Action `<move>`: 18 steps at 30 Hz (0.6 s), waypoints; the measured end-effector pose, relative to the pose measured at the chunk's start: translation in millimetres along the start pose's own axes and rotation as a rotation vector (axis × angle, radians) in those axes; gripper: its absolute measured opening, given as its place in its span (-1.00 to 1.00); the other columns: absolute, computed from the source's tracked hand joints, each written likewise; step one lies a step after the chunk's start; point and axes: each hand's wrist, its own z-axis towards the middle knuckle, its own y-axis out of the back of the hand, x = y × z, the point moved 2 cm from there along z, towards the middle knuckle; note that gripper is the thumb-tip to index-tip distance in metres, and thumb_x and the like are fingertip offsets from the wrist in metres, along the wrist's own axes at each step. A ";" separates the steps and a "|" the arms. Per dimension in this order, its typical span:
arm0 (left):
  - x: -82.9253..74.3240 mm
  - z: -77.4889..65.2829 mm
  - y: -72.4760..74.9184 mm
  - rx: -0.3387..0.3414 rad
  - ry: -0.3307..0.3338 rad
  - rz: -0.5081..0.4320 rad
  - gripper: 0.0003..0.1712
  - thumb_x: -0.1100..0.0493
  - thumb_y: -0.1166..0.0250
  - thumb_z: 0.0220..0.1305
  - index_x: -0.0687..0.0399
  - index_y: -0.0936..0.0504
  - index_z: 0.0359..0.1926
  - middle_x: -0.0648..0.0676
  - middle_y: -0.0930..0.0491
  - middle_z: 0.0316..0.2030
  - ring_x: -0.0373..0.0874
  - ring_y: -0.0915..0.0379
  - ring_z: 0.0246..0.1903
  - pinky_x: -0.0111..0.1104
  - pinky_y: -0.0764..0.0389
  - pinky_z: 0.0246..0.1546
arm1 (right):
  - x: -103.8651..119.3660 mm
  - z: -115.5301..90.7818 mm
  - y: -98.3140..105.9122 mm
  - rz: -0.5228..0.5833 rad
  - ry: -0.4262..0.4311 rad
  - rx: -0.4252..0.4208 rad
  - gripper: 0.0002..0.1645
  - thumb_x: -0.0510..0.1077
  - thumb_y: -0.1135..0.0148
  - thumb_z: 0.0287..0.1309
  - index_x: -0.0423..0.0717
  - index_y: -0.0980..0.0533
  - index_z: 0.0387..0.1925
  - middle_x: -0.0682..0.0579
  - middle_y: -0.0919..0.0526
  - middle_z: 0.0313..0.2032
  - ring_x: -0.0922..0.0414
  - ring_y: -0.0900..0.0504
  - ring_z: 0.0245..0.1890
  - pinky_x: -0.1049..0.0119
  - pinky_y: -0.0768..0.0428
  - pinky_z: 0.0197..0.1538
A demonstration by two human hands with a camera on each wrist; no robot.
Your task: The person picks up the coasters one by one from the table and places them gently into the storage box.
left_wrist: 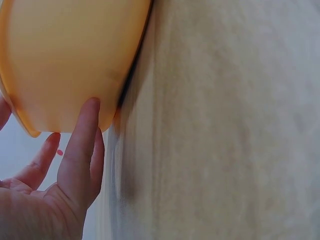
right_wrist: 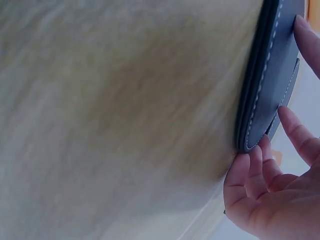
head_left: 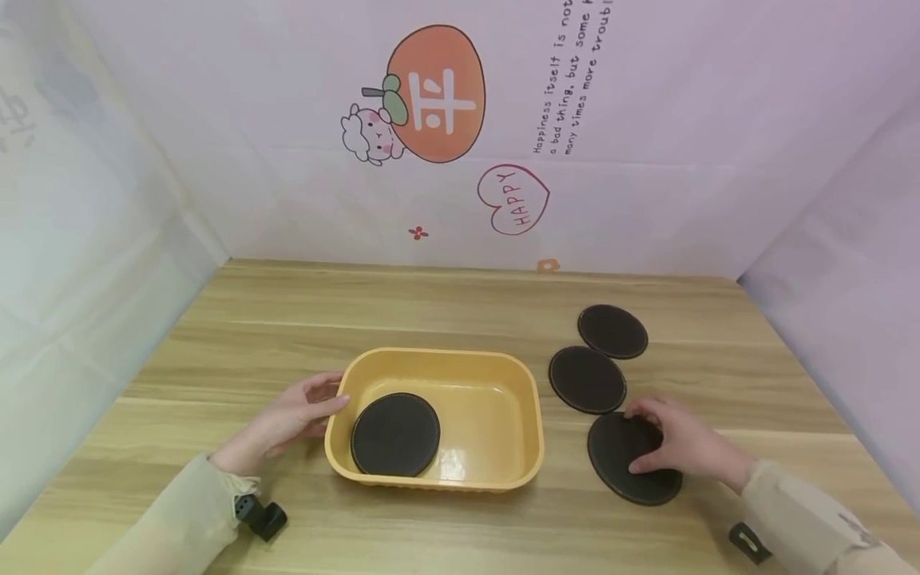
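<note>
My left hand (head_left: 298,411) holds the left end of a yellow plastic basin (head_left: 528,375), its thumb at the rim and the other fingers against the outer wall (left_wrist: 65,65). Inside that basin, on the left, lies a round black coaster (head_left: 395,435). Over on the right, my right hand (head_left: 686,443) grips another black coaster (head_left: 621,459) with light edge stitching; the thumb touches its top while some fingers meet its edge (right_wrist: 267,75). Behind it two more black coasters lie flat, a nearer one (head_left: 587,379) and a farther one (head_left: 612,331).
The wood-grain table (head_left: 302,303) reaches to a white printed cloth (head_left: 309,192) at the back, with cloth sides left and right. Dark straps hang at both wrists, the left strap (head_left: 262,517) and the right strap (head_left: 749,543).
</note>
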 end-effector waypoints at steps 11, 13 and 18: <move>0.4 1.6 1.3 -0.002 0.000 0.019 -0.22 0.18 -0.15 0.34 0.43 0.03 0.39 0.51 -0.11 0.31 -0.04 -0.46 0.02 -0.24 -0.65 -0.10 | -1.6 3.1 -0.4 0.016 -0.023 0.045 -0.30 -0.05 -0.66 -0.56 -0.10 -0.39 -0.32 -0.11 -0.51 -0.22 -0.04 -0.47 -0.17 0.09 -0.47 -0.16; 0.1 1.5 1.0 0.004 -0.003 0.019 -0.21 0.17 -0.15 0.34 0.44 0.04 0.39 0.51 -0.10 0.31 -0.04 -0.46 0.02 -0.24 -0.65 -0.10 | -2.2 3.3 0.0 0.028 -0.021 0.046 -0.29 -0.05 -0.66 -0.56 -0.10 -0.37 -0.34 -0.10 -0.50 -0.23 -0.05 -0.47 -0.17 0.07 -0.48 -0.15; 0.1 1.1 1.1 0.021 -0.006 0.023 -0.18 0.13 -0.16 0.34 0.44 0.05 0.39 0.51 -0.10 0.31 -0.06 -0.46 0.01 -0.27 -0.64 -0.11 | -3.5 3.7 1.0 0.075 -0.029 0.053 -0.29 -0.06 -0.65 -0.53 -0.14 -0.39 -0.30 -0.11 -0.51 -0.20 -0.10 -0.49 -0.13 -0.01 -0.49 -0.10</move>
